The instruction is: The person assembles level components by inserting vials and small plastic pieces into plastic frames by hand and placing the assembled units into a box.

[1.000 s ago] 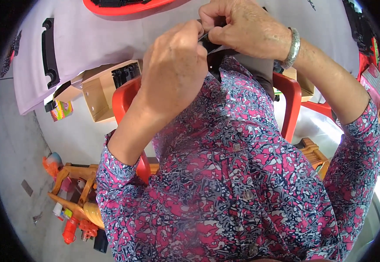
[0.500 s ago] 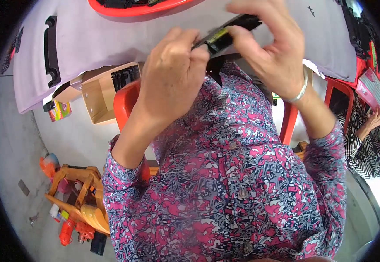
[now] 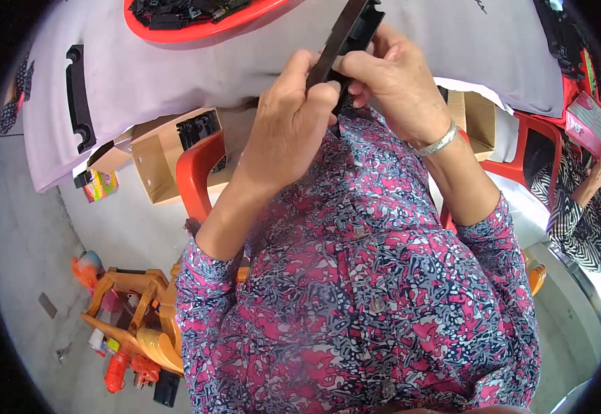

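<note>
Table (image 3: 142, 76) spans the far side, bearing a red basin (image 3: 197, 38). Nearer, left hand (image 3: 280, 131) and right hand (image 3: 404, 90) both pinch one long black piece (image 3: 336, 41), tilted at the table's near edge. Work appears unfinished: that piece isn't yet set down; loose black parts (image 3: 183, 14) seemingly wait in the basin.

No legible text. Cloth (image 3: 176, 76): one dark mark (image 3: 480, 6), toward the right edge, unreadable. Packet (image 3: 102, 186), by the cloth's near left corner: coloured print, too small to read.
</note>
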The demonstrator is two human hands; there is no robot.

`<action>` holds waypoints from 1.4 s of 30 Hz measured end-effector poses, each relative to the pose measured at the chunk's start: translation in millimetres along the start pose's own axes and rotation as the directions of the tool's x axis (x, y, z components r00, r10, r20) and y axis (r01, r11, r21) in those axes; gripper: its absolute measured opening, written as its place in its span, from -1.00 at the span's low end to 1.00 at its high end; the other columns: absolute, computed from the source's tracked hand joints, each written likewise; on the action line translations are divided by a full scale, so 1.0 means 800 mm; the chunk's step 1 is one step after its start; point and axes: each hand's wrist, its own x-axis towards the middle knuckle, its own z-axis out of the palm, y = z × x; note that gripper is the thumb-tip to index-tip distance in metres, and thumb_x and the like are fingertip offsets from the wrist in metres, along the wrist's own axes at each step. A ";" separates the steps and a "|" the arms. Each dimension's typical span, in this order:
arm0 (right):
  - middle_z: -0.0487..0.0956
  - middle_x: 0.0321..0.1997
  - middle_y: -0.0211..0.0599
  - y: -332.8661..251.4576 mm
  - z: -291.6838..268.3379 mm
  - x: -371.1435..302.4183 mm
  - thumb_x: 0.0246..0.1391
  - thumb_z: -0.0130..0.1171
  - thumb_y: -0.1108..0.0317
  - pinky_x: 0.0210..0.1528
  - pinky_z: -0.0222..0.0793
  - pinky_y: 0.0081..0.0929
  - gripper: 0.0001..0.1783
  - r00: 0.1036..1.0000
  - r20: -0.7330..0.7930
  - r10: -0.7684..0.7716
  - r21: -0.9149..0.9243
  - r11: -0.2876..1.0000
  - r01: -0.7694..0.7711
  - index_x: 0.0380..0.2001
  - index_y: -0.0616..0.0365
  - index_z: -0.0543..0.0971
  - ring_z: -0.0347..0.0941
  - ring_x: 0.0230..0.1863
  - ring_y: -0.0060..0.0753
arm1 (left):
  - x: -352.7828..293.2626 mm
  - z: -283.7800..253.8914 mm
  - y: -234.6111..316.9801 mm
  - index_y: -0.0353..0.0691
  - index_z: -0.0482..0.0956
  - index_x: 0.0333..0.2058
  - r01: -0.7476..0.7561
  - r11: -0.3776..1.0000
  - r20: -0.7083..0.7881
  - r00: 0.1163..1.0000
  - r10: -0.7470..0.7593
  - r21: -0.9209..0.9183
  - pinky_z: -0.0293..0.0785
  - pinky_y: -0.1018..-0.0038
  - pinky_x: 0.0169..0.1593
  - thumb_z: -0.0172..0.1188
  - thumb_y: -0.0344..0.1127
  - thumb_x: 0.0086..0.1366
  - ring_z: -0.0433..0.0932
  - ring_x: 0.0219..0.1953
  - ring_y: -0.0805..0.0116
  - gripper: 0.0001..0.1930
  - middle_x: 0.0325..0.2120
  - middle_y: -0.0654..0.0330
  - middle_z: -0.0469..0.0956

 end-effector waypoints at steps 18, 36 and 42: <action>0.57 -0.19 -0.36 0.014 -0.001 0.000 0.12 0.12 0.50 -0.43 0.41 -0.69 -0.69 0.990 0.127 -0.059 0.049 0.997 0.053 -0.04 0.26 0.49 0.47 -0.38 -0.66 | -0.003 -0.005 -0.007 -0.28 0.48 -0.17 0.255 0.812 0.164 0.967 -0.197 -0.525 0.25 0.62 -0.53 -0.18 -0.07 0.46 0.21 -0.63 0.63 -0.62 -0.45 0.29 0.52; 0.57 -0.02 -0.24 0.013 -0.016 -0.005 0.15 0.21 0.46 -0.09 0.52 -0.52 -0.58 0.977 0.190 -0.096 0.080 0.993 0.082 0.08 0.28 0.41 0.54 -0.10 -0.47 | -0.011 0.001 0.013 -0.41 0.45 -0.11 0.122 0.972 0.019 0.992 -0.121 -0.201 0.36 0.45 -0.28 -0.11 -0.15 0.46 0.48 -0.41 0.44 -0.63 -0.51 0.09 0.51; 0.55 0.03 -0.19 0.014 -0.018 -0.015 0.14 0.24 0.46 0.12 0.45 -0.42 -0.48 0.957 0.213 -0.198 0.221 0.964 0.150 0.14 0.28 0.35 0.52 0.05 -0.36 | -0.018 0.004 0.034 -0.41 0.41 -0.11 0.103 0.991 0.001 0.995 -0.103 -0.091 0.39 0.26 -0.26 -0.04 -0.19 0.45 0.53 -0.41 -0.01 -0.67 -0.50 -0.12 0.49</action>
